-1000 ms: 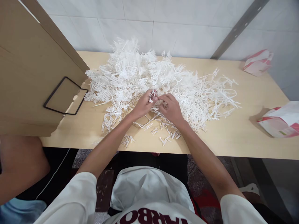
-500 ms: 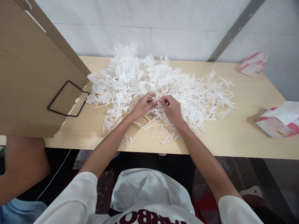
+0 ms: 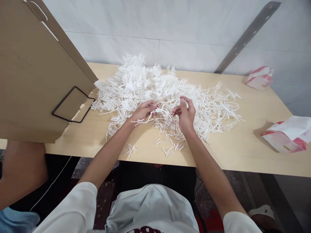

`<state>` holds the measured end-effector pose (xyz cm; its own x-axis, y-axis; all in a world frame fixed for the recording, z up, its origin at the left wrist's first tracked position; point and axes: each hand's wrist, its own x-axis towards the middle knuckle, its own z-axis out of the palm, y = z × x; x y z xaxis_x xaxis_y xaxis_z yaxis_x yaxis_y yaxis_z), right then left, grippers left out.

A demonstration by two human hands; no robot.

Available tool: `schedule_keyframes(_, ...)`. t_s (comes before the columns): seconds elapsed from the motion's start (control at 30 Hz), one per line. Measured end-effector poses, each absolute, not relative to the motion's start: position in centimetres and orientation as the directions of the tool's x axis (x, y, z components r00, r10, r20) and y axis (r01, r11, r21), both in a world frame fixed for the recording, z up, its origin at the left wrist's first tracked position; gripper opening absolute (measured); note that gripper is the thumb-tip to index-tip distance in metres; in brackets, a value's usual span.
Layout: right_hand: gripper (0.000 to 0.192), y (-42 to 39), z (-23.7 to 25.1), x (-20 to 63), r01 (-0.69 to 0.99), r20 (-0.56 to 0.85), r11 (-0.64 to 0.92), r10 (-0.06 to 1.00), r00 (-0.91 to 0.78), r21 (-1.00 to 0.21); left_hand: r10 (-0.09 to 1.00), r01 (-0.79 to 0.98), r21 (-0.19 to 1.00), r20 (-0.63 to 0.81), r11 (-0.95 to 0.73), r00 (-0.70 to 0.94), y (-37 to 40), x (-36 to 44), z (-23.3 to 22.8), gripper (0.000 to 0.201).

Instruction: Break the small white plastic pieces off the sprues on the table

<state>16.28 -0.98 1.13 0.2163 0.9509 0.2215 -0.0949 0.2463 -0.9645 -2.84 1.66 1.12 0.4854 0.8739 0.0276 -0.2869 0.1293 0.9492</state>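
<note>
Along the near edge of a pale, wood-coloured tabletop [image 3: 233, 145] lie small loose white sprigs [image 3: 130, 149]. Just beyond them, the left hand [image 3: 145, 111] clamps its thumb and fingers on a loose bundle of thin, white, branching stems [image 3: 160, 113]. Half a second ago both hands nearly met; now the right hand [image 3: 187, 115] is farther right, its fingers bent; whether they pinch a strand, I cannot tell. The bundle's long axis runs roughly sideways, one branched end pointing left over the left wrist. Directly behind both hands spreads a wide, tangled white heap [image 3: 145, 81]. At left stands a tall brown cardboard panel [image 3: 36, 81] with a black bent-wire frame [image 3: 60, 117]; at right sit two red-and-white paper bags [image 3: 288, 134]. Farthest is a pale tiled wall [image 3: 189, 42].
</note>
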Motion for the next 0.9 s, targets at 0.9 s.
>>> schedule_keyframes(0.9,0.032,-2.0,1.6,15.5,-0.010,0.058,0.059,0.997,0.055,-0.998,0.934,-0.320,0.899,0.344,-0.297,0.098,1.4,-2.7,1.2,0.041)
